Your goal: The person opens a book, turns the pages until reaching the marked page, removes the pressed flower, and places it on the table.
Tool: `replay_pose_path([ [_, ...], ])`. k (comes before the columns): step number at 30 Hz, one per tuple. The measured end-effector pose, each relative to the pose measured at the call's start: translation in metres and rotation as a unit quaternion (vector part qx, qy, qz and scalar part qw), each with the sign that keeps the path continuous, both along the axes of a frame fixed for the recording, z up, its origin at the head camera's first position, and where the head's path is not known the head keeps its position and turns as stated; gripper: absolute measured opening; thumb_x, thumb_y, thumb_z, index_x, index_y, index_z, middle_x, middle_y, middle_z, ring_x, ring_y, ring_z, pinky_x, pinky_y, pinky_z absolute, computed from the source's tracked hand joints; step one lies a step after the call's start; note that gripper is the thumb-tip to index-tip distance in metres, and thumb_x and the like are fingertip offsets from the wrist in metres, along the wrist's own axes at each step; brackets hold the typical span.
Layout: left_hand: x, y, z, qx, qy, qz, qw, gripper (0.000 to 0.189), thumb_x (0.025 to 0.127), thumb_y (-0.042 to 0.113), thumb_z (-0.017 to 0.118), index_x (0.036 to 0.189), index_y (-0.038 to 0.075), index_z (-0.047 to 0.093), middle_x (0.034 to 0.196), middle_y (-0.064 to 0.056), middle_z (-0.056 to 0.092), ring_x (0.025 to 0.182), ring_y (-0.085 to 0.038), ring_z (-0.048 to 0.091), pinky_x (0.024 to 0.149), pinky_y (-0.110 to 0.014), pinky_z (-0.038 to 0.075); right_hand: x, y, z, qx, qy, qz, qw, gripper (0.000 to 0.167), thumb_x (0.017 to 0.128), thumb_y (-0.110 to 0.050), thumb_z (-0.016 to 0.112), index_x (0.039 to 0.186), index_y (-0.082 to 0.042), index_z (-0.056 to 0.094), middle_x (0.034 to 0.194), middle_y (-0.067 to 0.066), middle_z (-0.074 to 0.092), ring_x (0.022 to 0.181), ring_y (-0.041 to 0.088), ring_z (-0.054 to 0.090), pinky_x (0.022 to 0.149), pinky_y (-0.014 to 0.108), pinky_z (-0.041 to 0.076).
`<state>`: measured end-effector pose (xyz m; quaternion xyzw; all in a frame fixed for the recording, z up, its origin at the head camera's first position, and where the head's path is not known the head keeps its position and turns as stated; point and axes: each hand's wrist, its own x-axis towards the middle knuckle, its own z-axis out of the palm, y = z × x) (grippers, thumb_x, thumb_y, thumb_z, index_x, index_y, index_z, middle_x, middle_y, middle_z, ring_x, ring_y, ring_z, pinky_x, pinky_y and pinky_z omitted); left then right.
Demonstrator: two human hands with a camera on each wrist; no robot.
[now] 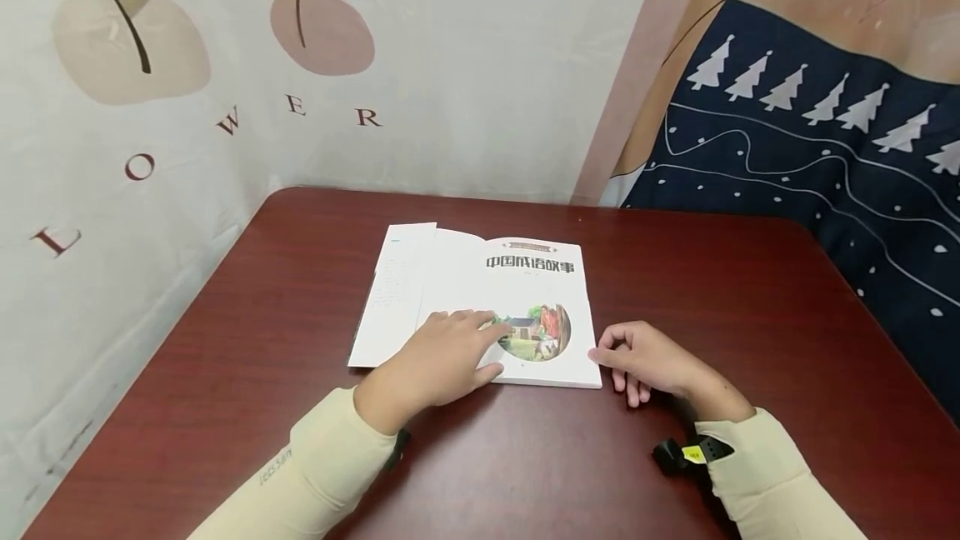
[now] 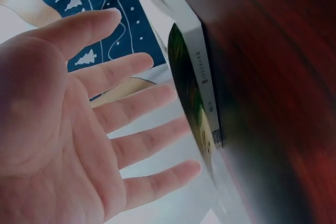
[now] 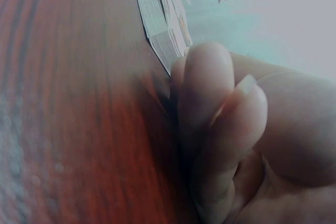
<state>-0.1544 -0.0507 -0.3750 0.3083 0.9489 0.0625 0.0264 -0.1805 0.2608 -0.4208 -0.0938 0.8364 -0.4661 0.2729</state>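
An open book (image 1: pixel 457 273) lies on the table, its right page printed with large Chinese characters and a round colour picture. Over the lower middle of the book my left hand (image 1: pixel 442 357) is spread, fingers straight, fingertips at the picture's left side. The palm and separated fingers show in the left wrist view, with the book's spine (image 2: pixel 202 72) beyond them. At the right page's lower outer edge, the thumb and index finger of my right hand (image 1: pixel 648 361) pinch the book's edge. The other fingers curl down toward the table, close to the page block (image 3: pixel 163 30) in the right wrist view.
The dark red-brown table (image 1: pixel 300 273) runs out around the book on all sides. Behind it hangs a pale cloth (image 1: pixel 487 65) with flowers and letters, and a navy cloth (image 1: pixel 787 148) with white trees on the right. A black wrist device (image 1: pixel 675 457) sits at my right cuff.
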Motion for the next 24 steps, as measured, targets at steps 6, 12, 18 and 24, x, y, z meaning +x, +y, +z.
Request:
replay_pose_path([
  [6, 0.0002, 0.0023, -0.001, -0.001, -0.011, 0.003, 0.9999, 0.055, 0.093, 0.042, 0.068, 0.142, 0.021, 0.055, 0.144, -0.009, 0.058, 0.133, -0.033, 0.054, 0.102, -0.056, 0.046, -0.0021, -0.0001, 0.0014, 0.002, 0.011, -0.001, 0.9999, 0.031, 0.095, -0.03, 0.068, 0.089, -0.001, 0.059, 0.058, 0.006, 0.062, 0.037, 0.013, 0.058, 0.037, 0.028, 0.048],
  [12, 0.0021, 0.0033, -0.0033, -0.005, -0.033, 0.008, 0.9994, 0.058, 0.092, 0.045, 0.069, 0.143, 0.021, 0.055, 0.144, -0.009, 0.057, 0.135, -0.041, 0.05, 0.109, -0.058, 0.041, -0.0008, 0.0002, -0.0011, -0.004, 0.003, 0.002, 1.0, 0.031, 0.096, -0.03, 0.068, 0.089, -0.001, 0.058, 0.058, 0.005, 0.062, 0.037, 0.013, 0.058, 0.037, 0.028, 0.048],
  [18, 0.0013, 0.0049, -0.0023, -0.014, -0.028, 0.013, 0.9994, 0.061, 0.09, 0.048, 0.07, 0.144, 0.022, 0.054, 0.146, -0.008, 0.055, 0.138, -0.045, 0.047, 0.107, -0.06, 0.042, -0.0017, 0.0003, 0.0018, -0.002, 0.01, -0.001, 0.9999, 0.031, 0.095, -0.03, 0.068, 0.089, -0.001, 0.058, 0.057, 0.005, 0.061, 0.036, 0.012, 0.057, 0.037, 0.028, 0.048],
  [24, 0.0022, 0.0047, -0.0041, -0.009, -0.034, 0.012, 0.9993, 0.062, 0.089, 0.046, 0.072, 0.143, 0.022, 0.055, 0.146, -0.01, 0.055, 0.136, -0.051, 0.046, 0.107, -0.06, 0.043, -0.0013, 0.0009, -0.0006, 0.002, 0.001, 0.002, 1.0, 0.032, 0.096, -0.031, 0.068, 0.09, -0.001, 0.059, 0.058, 0.005, 0.062, 0.037, 0.013, 0.058, 0.038, 0.03, 0.05],
])
